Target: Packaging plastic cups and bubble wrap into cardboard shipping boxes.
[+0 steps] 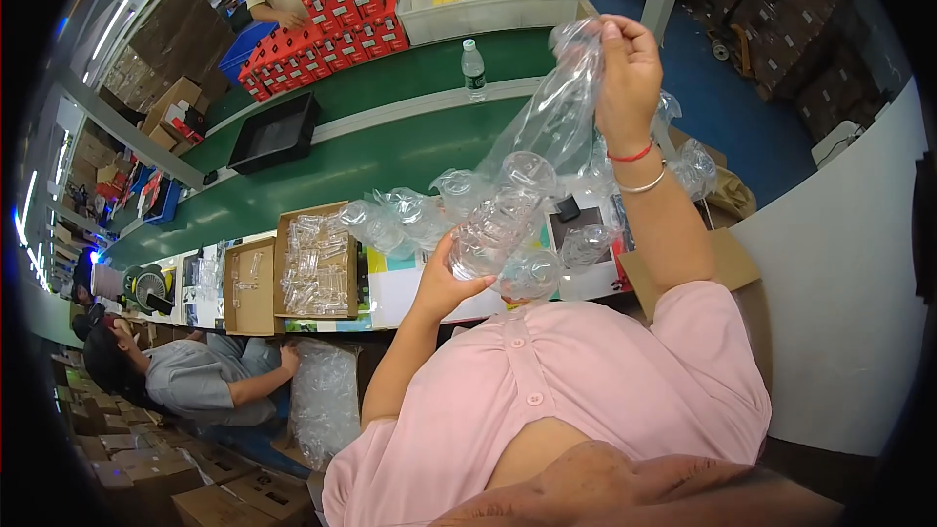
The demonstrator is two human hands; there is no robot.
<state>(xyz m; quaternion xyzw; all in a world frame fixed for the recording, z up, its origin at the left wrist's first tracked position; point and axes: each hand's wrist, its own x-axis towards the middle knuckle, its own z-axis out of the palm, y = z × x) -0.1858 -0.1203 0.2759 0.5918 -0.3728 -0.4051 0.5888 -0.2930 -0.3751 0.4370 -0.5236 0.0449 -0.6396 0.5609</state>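
Observation:
My left hand (449,278) is wrapped round a stack of clear round plastic cups or shells (488,229), held tilted above the worktable. Raised higher on the right, my right hand (630,68) pinches the gathered end of a clear plastic bag (556,102). The bag stretches down toward the stack; where its lower end stops is hard to see through the clear plastic. More clear plastic shells (400,215) lie to the left of the stack. Others (589,246) rest to its right, near a small black piece (567,208).
Open cardboard trays (357,273) of clear plastic parts stand left. Beyond runs a green conveyor (390,168) with a black tray (275,132); a water bottle (473,70), red boxes (332,29) and a white bin (488,18) are farther back. A co-worker (210,376) sits at left.

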